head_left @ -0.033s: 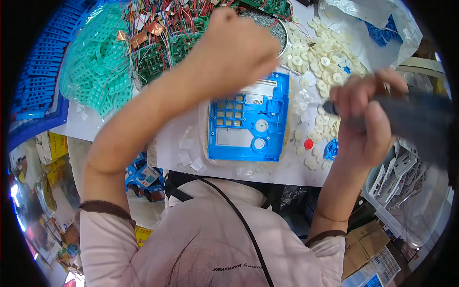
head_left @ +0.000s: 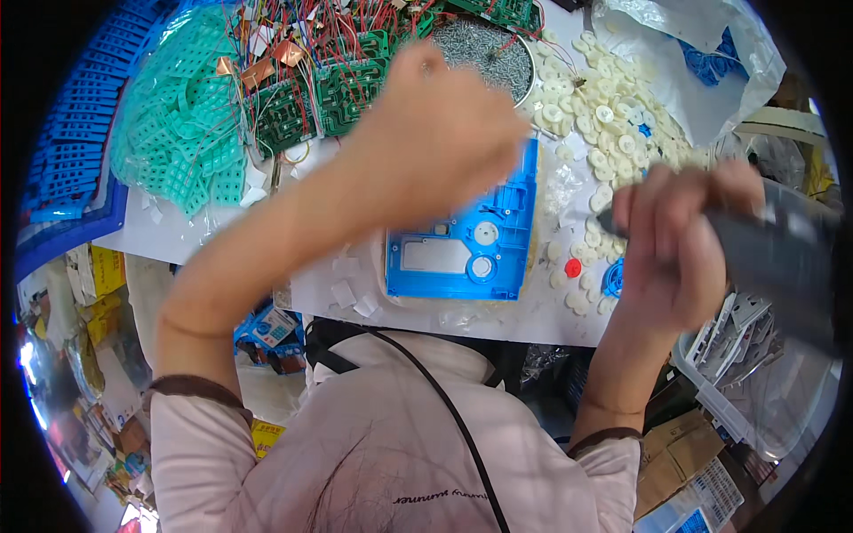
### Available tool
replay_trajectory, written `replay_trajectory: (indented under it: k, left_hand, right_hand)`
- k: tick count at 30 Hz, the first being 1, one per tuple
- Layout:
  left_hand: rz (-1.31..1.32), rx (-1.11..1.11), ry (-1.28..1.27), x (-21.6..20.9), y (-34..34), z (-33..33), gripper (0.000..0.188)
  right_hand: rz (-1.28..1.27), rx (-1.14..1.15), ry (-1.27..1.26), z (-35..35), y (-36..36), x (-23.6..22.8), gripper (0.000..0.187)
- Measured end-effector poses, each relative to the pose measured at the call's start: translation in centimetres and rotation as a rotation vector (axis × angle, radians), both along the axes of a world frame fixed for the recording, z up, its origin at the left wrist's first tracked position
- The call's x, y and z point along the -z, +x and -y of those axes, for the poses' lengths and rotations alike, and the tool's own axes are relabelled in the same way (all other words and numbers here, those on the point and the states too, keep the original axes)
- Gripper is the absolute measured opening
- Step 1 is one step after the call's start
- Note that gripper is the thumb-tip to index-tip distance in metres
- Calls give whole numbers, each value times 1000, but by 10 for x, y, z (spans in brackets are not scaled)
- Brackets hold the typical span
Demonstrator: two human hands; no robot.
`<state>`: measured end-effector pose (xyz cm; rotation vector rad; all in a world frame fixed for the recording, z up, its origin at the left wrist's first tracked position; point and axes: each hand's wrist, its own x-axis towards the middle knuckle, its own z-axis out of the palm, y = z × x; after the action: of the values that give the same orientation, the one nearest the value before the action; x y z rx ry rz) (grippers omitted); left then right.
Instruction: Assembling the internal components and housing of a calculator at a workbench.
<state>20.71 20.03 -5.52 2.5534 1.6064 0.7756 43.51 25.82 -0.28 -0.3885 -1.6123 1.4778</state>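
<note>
My left hand is closed, its fingers pinched together above the top part of a blue plastic housing. Whatever it holds, perhaps small, is hidden. The housing lies open side up on a padded sheet, and my hand and forearm cover its upper left. Just beyond this hand stands a round metal bowl of small screws. My right hand is wrapped around a dark electric screwdriver, blurred by motion, its narrow end to the left. It is held above the table, right of the housing.
Green circuit boards with tangled wires lie at the back. Turquoise keypad sheets fill a bag at the left, beside blue plastic parts. Cream-coloured discs spread at the right. A clear bin holds white parts.
My left hand has come back from the screw bowl toward me, over the blue housing, showing more screws. My right hand has shifted slightly with the screwdriver, which now tilts more.
</note>
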Motion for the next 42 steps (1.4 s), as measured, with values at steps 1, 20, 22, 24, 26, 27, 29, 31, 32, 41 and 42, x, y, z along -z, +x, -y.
replay_trajectory:
  k: [1,20,22,24,26,27,29,31,32,41,42]
  left_hand:
    - [25,53,-36,-2,14,25,8]
    - [464,-34,-237,8,44,93,33]
    - [344,-53,-230,8,41,95,40]
    - [204,34,-235,12,33,94,49]
    - [89,52,-236,16,33,96,52]
    - [28,51,-238,18,34,98,54]
    - [-5,43,-210,20,36,97,51]
    - [-21,49,-195,20,38,93,50]
    - [-26,40,-196,19,39,94,50]
    - [-31,51,-279,18,32,87,54]
    - [-46,67,-298,18,29,85,56]
  right_hand:
    - [-42,-29,-27,13,3,-1,40]
    - [-184,-240,-77,59,-4,0,32]
    - [-172,-221,-83,54,1,2,32]
    - [-145,-175,-85,51,11,-1,32]
    - [-138,-172,-76,46,16,0,34]
    - [-138,-190,-72,44,16,3,34]
    - [-128,-200,-65,43,18,4,35]
    - [-109,-188,-60,45,19,3,34]
    - [-105,-194,-60,45,20,4,35]
    - [-139,-240,-92,38,13,11,37]
    - [-166,-255,-129,38,12,14,38]
